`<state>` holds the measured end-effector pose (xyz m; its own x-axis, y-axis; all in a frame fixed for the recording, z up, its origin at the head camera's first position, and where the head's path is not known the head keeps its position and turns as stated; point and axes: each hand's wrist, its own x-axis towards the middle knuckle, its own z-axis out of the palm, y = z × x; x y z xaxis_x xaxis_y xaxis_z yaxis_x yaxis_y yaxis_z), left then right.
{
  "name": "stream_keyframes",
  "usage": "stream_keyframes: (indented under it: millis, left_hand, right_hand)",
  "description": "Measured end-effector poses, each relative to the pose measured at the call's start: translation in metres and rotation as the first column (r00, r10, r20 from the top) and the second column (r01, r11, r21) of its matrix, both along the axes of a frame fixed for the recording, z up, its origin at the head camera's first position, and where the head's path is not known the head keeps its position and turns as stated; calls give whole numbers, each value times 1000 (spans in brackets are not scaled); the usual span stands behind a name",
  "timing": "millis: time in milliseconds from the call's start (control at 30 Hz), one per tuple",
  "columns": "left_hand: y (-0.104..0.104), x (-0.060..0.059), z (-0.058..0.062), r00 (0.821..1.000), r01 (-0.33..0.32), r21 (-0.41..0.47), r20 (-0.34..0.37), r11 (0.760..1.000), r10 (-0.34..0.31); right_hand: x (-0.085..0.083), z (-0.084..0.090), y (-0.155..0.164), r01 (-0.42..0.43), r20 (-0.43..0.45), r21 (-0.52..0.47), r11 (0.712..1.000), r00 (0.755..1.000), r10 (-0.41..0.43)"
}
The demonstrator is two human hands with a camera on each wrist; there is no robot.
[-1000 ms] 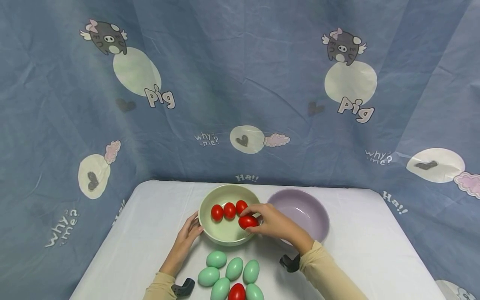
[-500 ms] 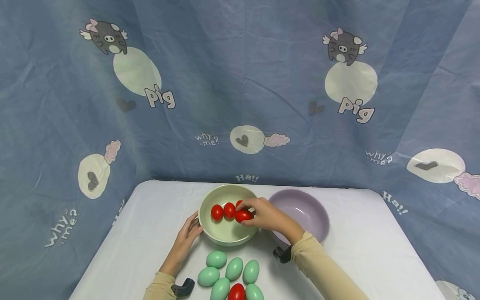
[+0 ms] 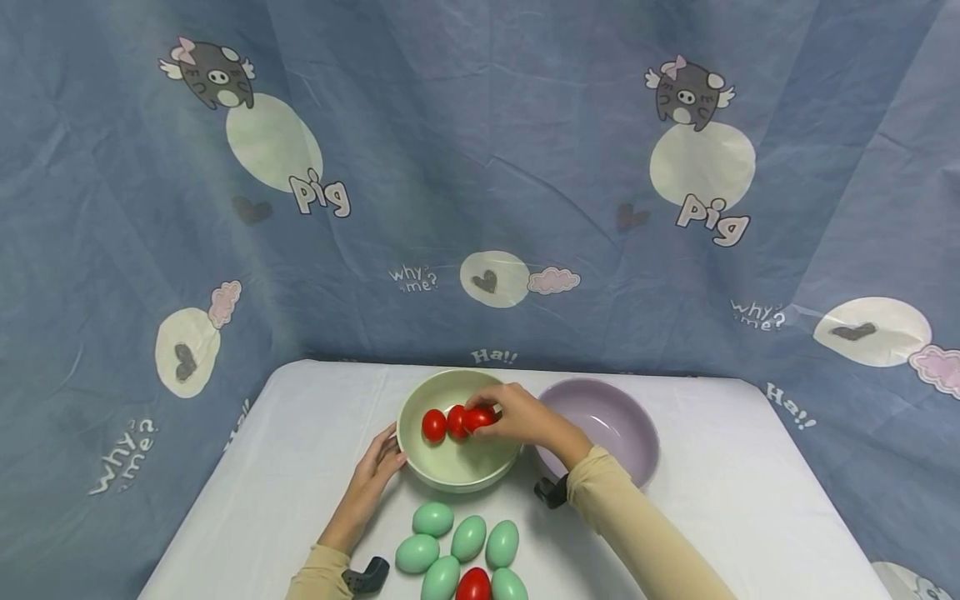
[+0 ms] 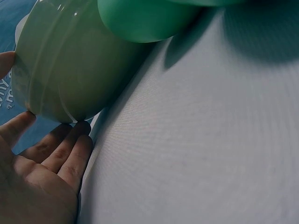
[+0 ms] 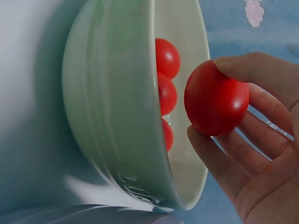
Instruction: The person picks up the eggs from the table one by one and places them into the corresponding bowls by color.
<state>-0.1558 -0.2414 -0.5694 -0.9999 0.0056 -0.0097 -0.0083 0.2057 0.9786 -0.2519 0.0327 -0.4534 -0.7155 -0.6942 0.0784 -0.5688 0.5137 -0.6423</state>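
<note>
My right hand [image 3: 517,414] pinches a red egg [image 5: 217,98] between thumb and fingertips, over the light green bowl [image 3: 457,487]. Inside the bowl lie three red eggs, among them a left one [image 3: 433,426] and a middle one [image 3: 456,422]; the held egg hides the third in the head view. My left hand [image 3: 372,468] touches the bowl's left side with extended fingers, as the left wrist view also shows [image 4: 51,168]. On the table in front of the bowl are several green eggs [image 3: 468,537] and one red egg [image 3: 474,586].
A purple bowl [image 3: 637,442] stands just right of the green one, partly behind my right forearm. The white table [image 3: 750,500] ends at a blue printed curtain [image 3: 487,200] behind the bowls. Black devices [image 3: 367,577] are worn at both wrists.
My right hand has moved left and farther back with the red egg, from the bowl's right front to above its back right. The left hand and bowl have stayed put.
</note>
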Motion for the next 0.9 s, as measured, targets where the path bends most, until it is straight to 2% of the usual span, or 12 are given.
stream_keyframes:
  millis: [567,900]
  left_hand:
    - [0,0,-1,1000,-15,-26,0,1000,15]
    - [0,1,-1,1000,-18,-39,-8,999,17]
  right_hand:
    - [-29,-4,-20,23,67,20,1000,997,-25]
    - [-46,-10,-27,53,54,91,994,997,-58]
